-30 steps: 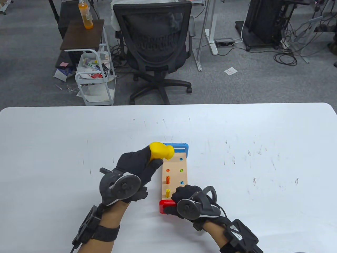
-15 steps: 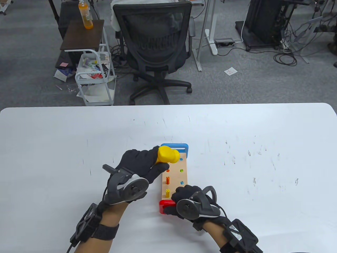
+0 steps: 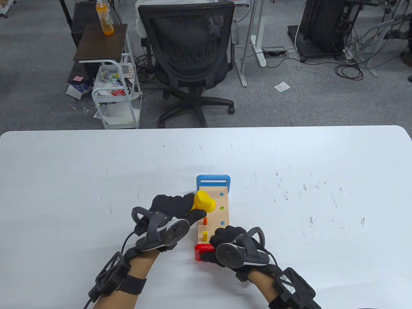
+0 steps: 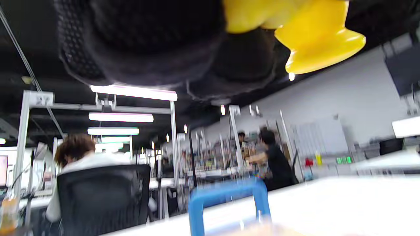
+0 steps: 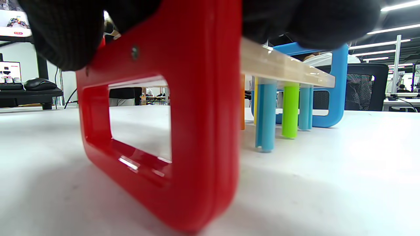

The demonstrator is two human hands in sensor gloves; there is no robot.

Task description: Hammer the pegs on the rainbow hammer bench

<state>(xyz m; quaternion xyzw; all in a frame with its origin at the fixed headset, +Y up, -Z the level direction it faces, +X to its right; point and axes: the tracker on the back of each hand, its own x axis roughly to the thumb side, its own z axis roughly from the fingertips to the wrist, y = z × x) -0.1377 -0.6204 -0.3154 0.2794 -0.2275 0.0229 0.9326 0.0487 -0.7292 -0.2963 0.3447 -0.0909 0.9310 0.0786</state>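
Hammering is under way, I judge: my left hand (image 3: 170, 209) grips the yellow hammer (image 3: 203, 202), its head just above the bench (image 3: 214, 214), over the left row near the orange peg (image 3: 204, 220). Next, as I see it, comes a square blow on that orange peg, then the yellow peg (image 3: 204, 235) nearer the red end (image 3: 202, 250); both stand proud, while the right-row pegs sit flush. My right hand (image 3: 230, 243) holds the bench at its red end, fingers closed over the frame. Lying near me on the table (image 3: 64, 177), the bench runs lengthwise away from me, from the red end to the blue end (image 3: 213, 179).
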